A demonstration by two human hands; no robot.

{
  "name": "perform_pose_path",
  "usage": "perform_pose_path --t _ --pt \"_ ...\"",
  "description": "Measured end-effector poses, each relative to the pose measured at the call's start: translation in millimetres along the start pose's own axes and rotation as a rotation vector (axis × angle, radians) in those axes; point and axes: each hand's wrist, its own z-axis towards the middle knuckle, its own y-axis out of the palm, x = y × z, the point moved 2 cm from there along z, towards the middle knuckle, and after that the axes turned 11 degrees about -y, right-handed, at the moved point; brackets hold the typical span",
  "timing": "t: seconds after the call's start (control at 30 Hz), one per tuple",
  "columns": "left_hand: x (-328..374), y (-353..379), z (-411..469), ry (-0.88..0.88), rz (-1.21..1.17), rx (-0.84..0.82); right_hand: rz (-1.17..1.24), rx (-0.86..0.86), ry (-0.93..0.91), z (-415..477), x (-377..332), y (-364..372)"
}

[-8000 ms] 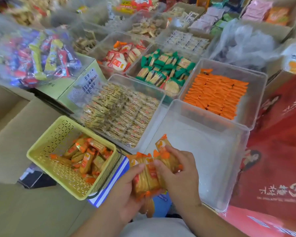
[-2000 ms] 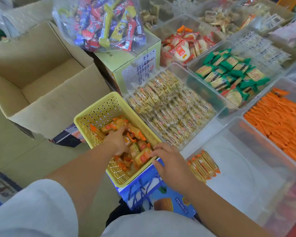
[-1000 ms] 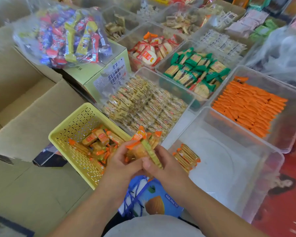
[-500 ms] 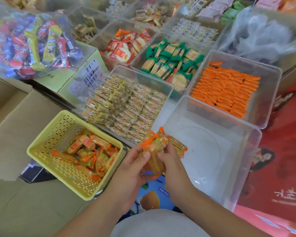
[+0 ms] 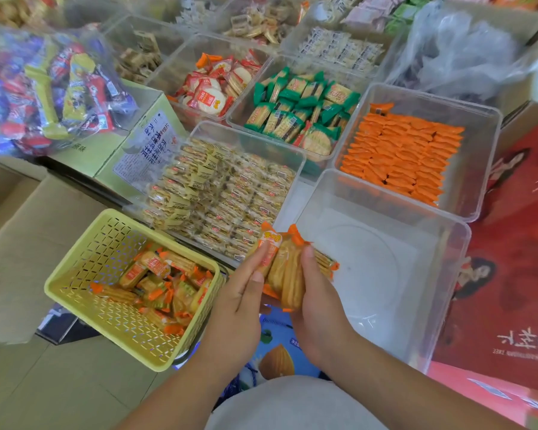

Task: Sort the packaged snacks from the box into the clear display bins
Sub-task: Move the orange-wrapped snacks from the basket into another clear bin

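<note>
A stack of orange-wrapped biscuit packets (image 5: 284, 271) stands on edge between my two hands. My left hand (image 5: 239, 302) presses its left side with straight fingers. My right hand (image 5: 316, 302) grips its right side, the thumb over the top. The stack hovers at the near-left corner of a clear bin (image 5: 448, 274), where a few more such packets (image 5: 325, 263) lie on the bottom. A yellow perforated basket (image 5: 84, 262) at the left holds several loose packets (image 5: 159, 283) of the same kind.
Filled clear bins stand behind: pale-wrapped biscuits (image 5: 224, 187), green packets (image 5: 302, 113), orange packets (image 5: 398, 153), red-white rice crackers (image 5: 215, 88). A bag of mixed candy (image 5: 44, 88) lies on a green carton. A cardboard box (image 5: 16, 243) is at the left, red cartons (image 5: 510, 259) at the right.
Two seconds ago both hands were picking packets in the yellow basket. They gathered a stack, squared it between them and carried it right, toward the clear bin's near-left corner.
</note>
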Motion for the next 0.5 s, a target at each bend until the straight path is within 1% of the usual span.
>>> perform_pose_path --t 0.1,0.27,0.37,0.5 --pt "-0.8 -3.5 0.5 0.015 0.037 0.049 0.108 0.016 0.034 4.5 0.3 -0.8" --pt "-9.5 -5.4 3.1 -0.060 -0.063 0.094 0.213 0.025 0.080 8.7 1.1 -0.7" --pt "-8.1 -3.1 5.3 -0.074 -0.034 0.134 0.252 0.033 0.120 10.7 3.5 -3.2" --pt "-5.8 -2.4 8.4 -0.086 -0.022 0.172 0.272 0.027 0.130 10.7 5.4 -6.6"
